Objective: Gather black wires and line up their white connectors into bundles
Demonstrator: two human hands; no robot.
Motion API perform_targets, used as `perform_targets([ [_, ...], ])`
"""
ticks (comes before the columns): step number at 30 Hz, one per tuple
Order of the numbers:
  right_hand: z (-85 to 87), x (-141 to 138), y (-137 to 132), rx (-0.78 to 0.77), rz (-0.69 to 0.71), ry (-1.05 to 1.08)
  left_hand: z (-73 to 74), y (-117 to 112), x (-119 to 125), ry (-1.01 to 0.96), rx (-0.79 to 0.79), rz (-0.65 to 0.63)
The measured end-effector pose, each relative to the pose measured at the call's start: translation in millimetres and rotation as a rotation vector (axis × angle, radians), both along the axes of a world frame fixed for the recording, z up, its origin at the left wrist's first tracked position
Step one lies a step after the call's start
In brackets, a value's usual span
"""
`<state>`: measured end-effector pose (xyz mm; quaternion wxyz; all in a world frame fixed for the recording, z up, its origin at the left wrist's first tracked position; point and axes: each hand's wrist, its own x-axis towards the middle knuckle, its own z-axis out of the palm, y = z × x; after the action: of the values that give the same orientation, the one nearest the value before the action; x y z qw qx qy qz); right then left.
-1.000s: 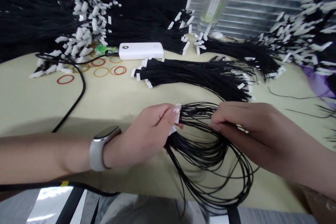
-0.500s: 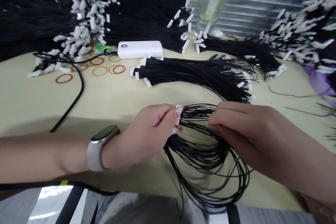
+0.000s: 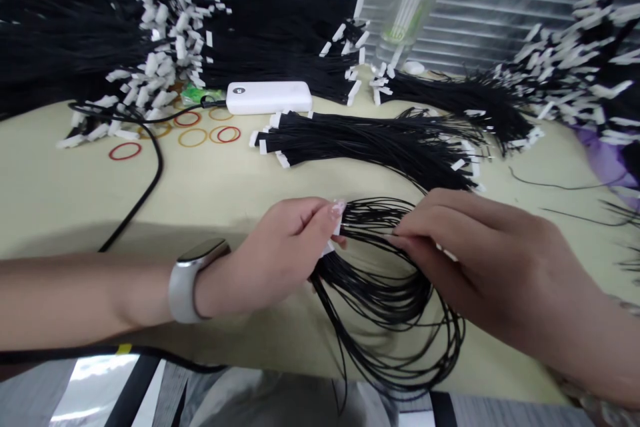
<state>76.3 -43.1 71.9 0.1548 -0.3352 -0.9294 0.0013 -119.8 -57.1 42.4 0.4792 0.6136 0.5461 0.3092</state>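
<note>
Fingers of your left hand (image 3: 280, 250) pinch the white connector ends of a looped black wire bundle (image 3: 395, 300) just above the surface (image 3: 60, 193). Your right hand (image 3: 465, 247) closes thumb and fingertips on the bundle's strands beside it.

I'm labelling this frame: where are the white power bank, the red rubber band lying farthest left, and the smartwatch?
white power bank (image 3: 269, 97), head view, middle of its top face
red rubber band (image 3: 125, 151), head view, its ring
smartwatch (image 3: 203, 251), head view, its dark screen

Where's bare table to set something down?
Bare table left of the black cable, below the rubber bands; another patch right of the right hand. Crowded: wire piles along the back, and the wire loop held by the left hand.
</note>
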Motion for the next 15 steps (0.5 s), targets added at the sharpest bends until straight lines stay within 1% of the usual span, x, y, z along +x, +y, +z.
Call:
perform_targets([
  [3,-6.8,-7.4,-1.1,-0.067,0.015,-0.001,3.0,-0.2,-0.3,0.037,0.04,-0.021],
  [6,-11.8,-13.0,-1.9,-0.081,-0.01,0.055,5.3,-0.7,-0.8,0.066,0.06,-0.046],
  [10,-12.4,-14.5,-3.0,-0.075,-0.044,0.099,4.9,-1.2,-1.3,0.088,0.073,-0.08],
  [15,-13.3,-16.8,-3.8,-0.112,-0.012,0.096,3.7,-2.6,-1.9,0.112,0.1,-0.1],
])
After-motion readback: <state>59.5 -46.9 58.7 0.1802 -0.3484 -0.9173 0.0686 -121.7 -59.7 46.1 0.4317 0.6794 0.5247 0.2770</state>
